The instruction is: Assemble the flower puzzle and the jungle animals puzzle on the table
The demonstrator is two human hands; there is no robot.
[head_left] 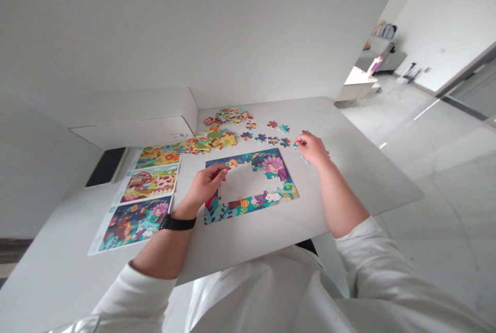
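Note:
A jigsaw puzzle (pixel 222 212) lies partly assembled on the table, its border joined around an open middle. My left hand (pixel 207 183) is over the puzzle's left side, thumb and fingers drawn together; whether anything is between them is too small to make out. Off to the right, my right hand (pixel 313 148) pinches at a small teal puzzle piece (pixel 295 145) among loose ones, its fingers covering most of it. A row of loose puzzle pieces (pixel 273 141) runs just left of that hand, above the puzzle.
Piles of other puzzle pieces (pixel 211 140) lie behind the puzzle. On the left are a sheet with three printed pictures (pixel 135 222), a dark phone (pixel 105 168) and a white box (pixel 135 131). A wall (pixel 263 38) borders the table's (pixel 364 168) far side.

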